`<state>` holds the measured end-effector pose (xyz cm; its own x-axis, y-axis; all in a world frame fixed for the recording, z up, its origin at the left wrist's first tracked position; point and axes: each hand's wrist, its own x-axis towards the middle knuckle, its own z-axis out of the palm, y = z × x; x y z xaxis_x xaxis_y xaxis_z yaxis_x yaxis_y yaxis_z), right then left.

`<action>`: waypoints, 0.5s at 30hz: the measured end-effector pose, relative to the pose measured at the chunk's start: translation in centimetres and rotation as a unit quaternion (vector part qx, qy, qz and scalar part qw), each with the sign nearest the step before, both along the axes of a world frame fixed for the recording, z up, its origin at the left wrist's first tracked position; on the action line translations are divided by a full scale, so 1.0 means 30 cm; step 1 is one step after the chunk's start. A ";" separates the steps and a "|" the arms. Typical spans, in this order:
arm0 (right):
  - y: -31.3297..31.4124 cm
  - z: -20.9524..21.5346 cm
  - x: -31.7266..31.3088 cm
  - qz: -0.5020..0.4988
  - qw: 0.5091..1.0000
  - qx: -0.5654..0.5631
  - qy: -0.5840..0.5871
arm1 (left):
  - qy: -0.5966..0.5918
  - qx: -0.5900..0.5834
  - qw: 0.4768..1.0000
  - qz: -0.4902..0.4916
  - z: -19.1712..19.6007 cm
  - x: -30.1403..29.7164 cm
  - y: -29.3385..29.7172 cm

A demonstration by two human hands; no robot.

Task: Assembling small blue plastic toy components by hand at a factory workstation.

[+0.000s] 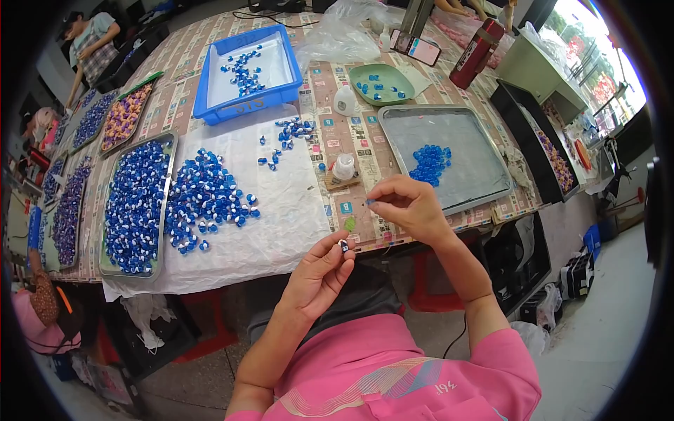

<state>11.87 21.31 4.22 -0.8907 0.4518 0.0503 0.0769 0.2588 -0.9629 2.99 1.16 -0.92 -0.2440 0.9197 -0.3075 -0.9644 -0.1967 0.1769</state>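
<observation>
Left hand (pixel 319 274), to the left of the metal tray (pixel 481 140) and nearer the body, pinches a tiny dark-and-white piece (pixel 344 245) between thumb and fingers; its finer shape is too small to tell. Right hand (pixel 414 207), beside the tray's near left corner, pinches a small blue bit (pixel 371 202) between thumb and forefinger. Inside the tray, smooth, see-through blue beads (pixel 430 165) lie clustered. Left of the tray, a squat, translucent bottle (pixel 344 167) stands on a brown block (pixel 342 184). Farther left of the tray, glossy, rounded blue-and-white pieces (pixel 200 189) spread over a crinkled white sheet (pixel 281 210) on the bench (pixel 365 133).
</observation>
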 end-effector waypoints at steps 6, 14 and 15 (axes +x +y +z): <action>0.014 0.041 -0.107 0.000 0.994 0.109 0.020 | -0.002 0.009 1.000 0.003 0.004 -0.017 -0.032; 0.018 0.074 -0.246 -0.001 0.961 0.277 0.017 | -0.012 -0.005 1.000 0.007 0.010 -0.052 -0.076; 0.018 0.078 -0.261 0.002 0.960 0.279 0.018 | -0.012 0.003 1.000 0.005 0.007 -0.056 -0.080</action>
